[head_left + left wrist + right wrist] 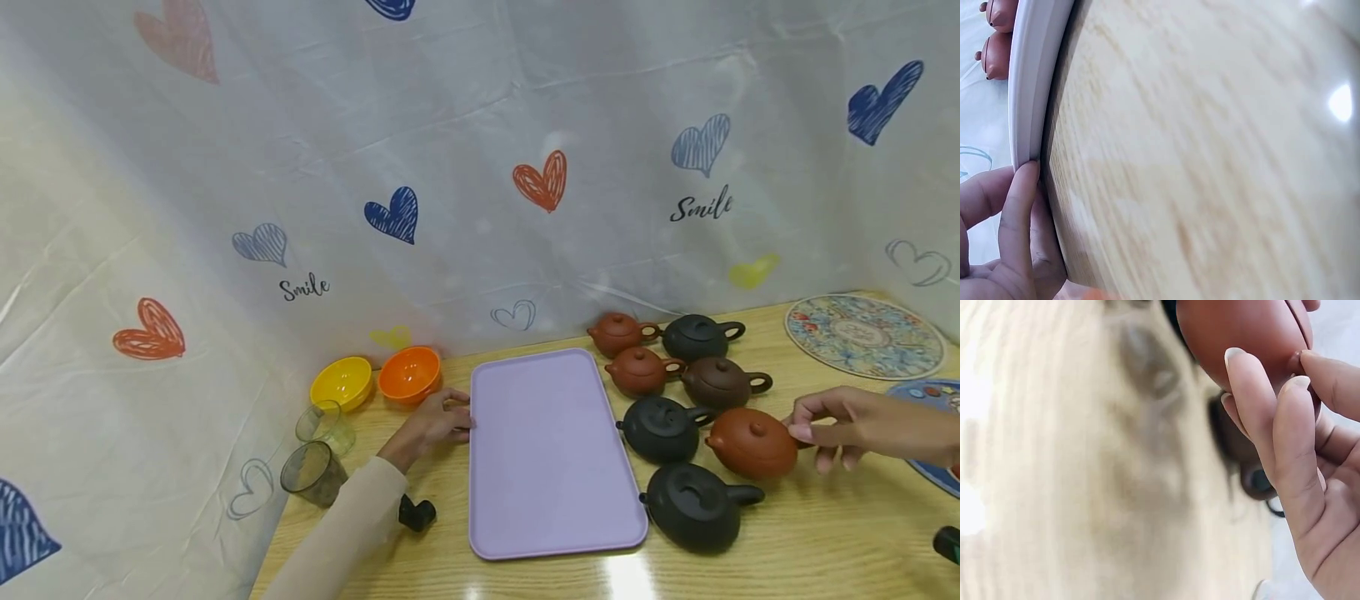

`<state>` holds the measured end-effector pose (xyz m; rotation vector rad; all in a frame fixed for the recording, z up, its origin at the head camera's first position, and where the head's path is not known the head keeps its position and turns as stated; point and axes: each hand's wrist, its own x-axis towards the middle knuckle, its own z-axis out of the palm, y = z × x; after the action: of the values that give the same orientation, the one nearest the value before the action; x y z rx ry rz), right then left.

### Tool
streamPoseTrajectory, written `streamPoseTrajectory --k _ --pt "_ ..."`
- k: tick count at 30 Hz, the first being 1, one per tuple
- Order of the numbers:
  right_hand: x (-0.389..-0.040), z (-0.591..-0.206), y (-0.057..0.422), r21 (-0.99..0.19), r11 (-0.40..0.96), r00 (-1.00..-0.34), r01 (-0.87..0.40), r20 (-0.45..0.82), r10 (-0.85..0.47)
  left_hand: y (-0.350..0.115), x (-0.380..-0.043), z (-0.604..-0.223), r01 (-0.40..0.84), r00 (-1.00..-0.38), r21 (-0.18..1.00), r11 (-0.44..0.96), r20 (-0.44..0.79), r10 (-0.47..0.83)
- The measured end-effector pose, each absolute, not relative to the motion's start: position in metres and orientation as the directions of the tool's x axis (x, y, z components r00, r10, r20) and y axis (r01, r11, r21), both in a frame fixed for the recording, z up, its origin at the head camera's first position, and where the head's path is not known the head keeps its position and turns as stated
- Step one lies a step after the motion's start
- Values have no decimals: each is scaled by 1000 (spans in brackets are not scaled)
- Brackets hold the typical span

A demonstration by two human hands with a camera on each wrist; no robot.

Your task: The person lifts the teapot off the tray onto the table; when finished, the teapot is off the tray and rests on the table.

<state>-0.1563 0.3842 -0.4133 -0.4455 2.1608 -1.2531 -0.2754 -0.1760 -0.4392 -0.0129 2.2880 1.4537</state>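
Note:
My left hand point(438, 423) is at the left edge of a lilac rectangular tray point(547, 450). In the left wrist view its fingers point(1017, 219) pinch the tray's pale rim. My right hand point(847, 425) holds a reddish-brown clay teapot point(752, 446) by its handle, thumb and finger closed on it. In the right wrist view the teapot's rounded body point(1241, 331) is close to the fingertips, and the handle is mostly hidden by the fingers. Beside this teapot stand a black teapot point(660, 429), a larger black teapot point(693, 508) and a dark brown teapot point(720, 383).
Behind are two smaller red-brown teapots point(639, 371) and another black teapot point(697, 337). On the left stand yellow point(341, 383) and orange bowls point(410, 375), with two glasses point(313, 475). Round patterned mats point(866, 333) lie right. A heart-printed cloth point(465, 275) hangs behind the table.

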Motion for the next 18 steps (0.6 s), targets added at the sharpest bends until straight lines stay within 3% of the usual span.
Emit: streamPoseTrajectory --k 13,18 --pt "-159 -442 390 -902 430 -776 44 -302 -554 -173 -278 -441 -244 -906 856 456 -369 209" --pt "-157 -442 390 -882 463 -805 87 -336 -489 -172 -276 -442 -239 -912 864 443 -356 203"
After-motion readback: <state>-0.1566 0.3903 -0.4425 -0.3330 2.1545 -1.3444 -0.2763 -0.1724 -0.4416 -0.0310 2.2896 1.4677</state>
